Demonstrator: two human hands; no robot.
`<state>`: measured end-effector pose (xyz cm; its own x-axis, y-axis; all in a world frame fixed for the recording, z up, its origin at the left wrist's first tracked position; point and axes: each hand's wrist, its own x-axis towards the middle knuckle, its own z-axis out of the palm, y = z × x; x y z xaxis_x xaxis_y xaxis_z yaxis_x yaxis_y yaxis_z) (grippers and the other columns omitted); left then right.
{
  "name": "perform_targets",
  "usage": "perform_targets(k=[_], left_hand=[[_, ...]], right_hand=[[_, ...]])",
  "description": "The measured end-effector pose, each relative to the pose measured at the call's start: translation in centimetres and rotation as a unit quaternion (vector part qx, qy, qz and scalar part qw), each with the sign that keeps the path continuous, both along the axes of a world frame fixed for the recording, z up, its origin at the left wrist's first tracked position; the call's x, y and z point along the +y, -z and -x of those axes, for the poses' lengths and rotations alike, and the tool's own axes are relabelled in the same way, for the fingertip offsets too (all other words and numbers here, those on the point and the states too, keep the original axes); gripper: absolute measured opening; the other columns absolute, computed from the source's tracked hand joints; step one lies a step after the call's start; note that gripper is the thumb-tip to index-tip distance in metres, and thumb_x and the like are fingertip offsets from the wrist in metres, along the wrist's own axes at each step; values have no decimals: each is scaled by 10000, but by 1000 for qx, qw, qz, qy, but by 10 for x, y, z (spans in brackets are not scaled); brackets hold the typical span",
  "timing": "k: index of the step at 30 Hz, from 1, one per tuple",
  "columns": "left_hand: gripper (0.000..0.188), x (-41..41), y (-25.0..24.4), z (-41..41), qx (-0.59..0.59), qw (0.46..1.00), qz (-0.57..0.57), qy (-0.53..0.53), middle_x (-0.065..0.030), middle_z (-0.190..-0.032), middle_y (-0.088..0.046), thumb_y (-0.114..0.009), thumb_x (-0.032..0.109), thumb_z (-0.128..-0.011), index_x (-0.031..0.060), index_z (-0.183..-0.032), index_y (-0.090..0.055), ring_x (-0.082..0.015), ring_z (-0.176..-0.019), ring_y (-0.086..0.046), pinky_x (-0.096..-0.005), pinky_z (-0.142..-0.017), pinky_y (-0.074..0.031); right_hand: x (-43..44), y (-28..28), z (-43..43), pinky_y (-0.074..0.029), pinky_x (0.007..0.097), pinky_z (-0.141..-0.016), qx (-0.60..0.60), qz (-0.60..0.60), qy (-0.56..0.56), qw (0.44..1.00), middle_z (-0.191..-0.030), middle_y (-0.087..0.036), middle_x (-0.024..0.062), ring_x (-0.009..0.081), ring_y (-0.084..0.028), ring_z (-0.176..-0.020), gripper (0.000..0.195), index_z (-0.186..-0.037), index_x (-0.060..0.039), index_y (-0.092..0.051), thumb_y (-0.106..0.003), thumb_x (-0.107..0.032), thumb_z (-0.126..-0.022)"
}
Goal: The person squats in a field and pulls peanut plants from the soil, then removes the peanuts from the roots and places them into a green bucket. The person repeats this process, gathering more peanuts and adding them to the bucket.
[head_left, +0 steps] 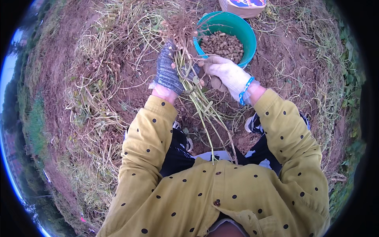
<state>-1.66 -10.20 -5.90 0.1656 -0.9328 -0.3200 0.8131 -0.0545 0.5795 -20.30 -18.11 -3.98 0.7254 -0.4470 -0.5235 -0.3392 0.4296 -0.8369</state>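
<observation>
My left hand (170,69), in a grey knitted glove, is closed around a bunch of pulled peanut plants (194,91). Their tangled roots (180,28) point up, away from me, with a few pods hanging on them, and the green stems trail down towards my lap. My right hand (226,74), in a white glove with a blue band at the wrist, is at the right side of the bunch, its fingertips by the pods; whether it grips one I cannot tell. Just beyond it stands a green plastic bucket (251,47) partly filled with peanuts in their shells (222,46).
A beige bag or box (244,11) with a printed top stands behind the bucket. Heaps of uprooted peanut plants (97,59) lie on the reddish soil at left, and more dry vines (319,74) at right. My shoes (254,123) are close below my hands.
</observation>
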Motion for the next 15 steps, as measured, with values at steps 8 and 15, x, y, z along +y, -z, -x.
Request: perform_targets(k=[8, 15], left_hand=[[361, 3, 19, 5, -445, 894, -6, -47, -113, -1322, -588, -470, 145, -1043, 47, -1382, -545, -196, -1243, -541, -321, -1061, -426], [310, 2, -5, -6, -479, 876, 19, -53, -63, -1085, -662, -611, 183, -987, 32, -1257, -626, -138, -944, -618, -309, -852, -512]], right_hand=[[-6, 37, 5, -514, 334, -844, -22, 321, -64, 945, -1062, -698, 156, 197, -653, -925, 357, -1243, 29, -604, -529, -182, -965], [-12, -36, 20, -471, 265, -681, 85, 194, -100, 972, -893, -647, 31, 93, -569, -803, 296, -1165, -42, -668, -615, -222, -936]])
